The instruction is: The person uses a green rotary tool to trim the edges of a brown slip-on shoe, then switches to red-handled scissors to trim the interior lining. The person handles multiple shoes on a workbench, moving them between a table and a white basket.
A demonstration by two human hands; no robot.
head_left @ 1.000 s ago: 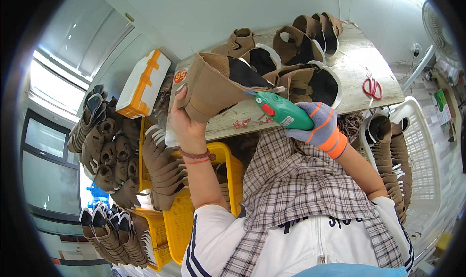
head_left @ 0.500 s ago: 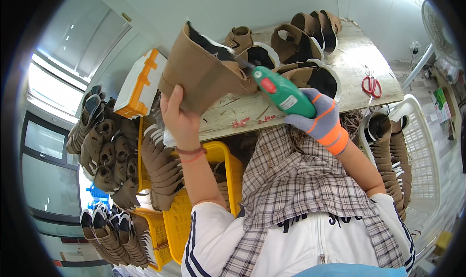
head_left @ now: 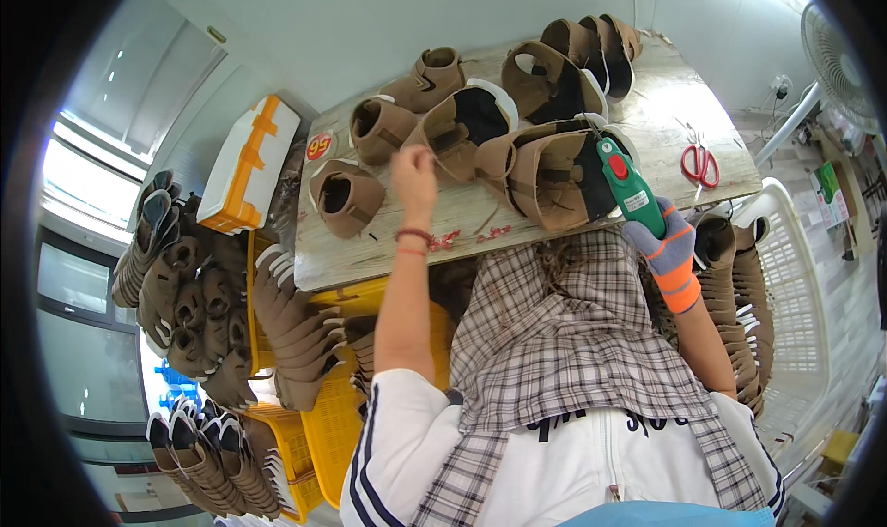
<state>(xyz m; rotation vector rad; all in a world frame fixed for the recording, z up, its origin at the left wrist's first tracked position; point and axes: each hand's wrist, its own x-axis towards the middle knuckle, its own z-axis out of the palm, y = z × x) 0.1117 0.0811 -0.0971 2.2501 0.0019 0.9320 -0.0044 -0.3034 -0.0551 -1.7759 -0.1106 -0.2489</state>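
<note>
Head view, looking down on the table (head_left: pixel 323 261). I have the left hand (head_left: pixel 413 181), bare, over the front part of the tabletop, fingers bunched and blurred; whether they grip anything I cannot tell. Nearest thing to it is the middle upper (head_left: pixel 453 137), tan, just beyond and to the right of the fingertips; contact unclear. The left upper (head_left: pixel 366 200) stands to that hand's left with a strip of bare tabletop between; the rear-left upper (head_left: pixel 399 124) sits just beyond, a little left. Right hand (head_left: pixel 662 236), in a grey and orange glove, is wrapped round the green cutter (head_left: pixel 630 187), nose pointing away from the body. The front upper (head_left: pixel 531 183) lies left of the cutter, its dark lining alongside the tool's nose; I cannot tell whether they touch. Table's front edge runs under the left forearm, and the right hand sits at that edge, near its right end. Clearest room I note: the front-left corner, and the right side of the tabletop, where the red scissors (head_left: pixel 686 165) lie just right of the cutter. Tighter below: yellow crate (head_left: pixel 340 439) under the front-left edge, white basket (head_left: pixel 806 282) off the right end.
</note>
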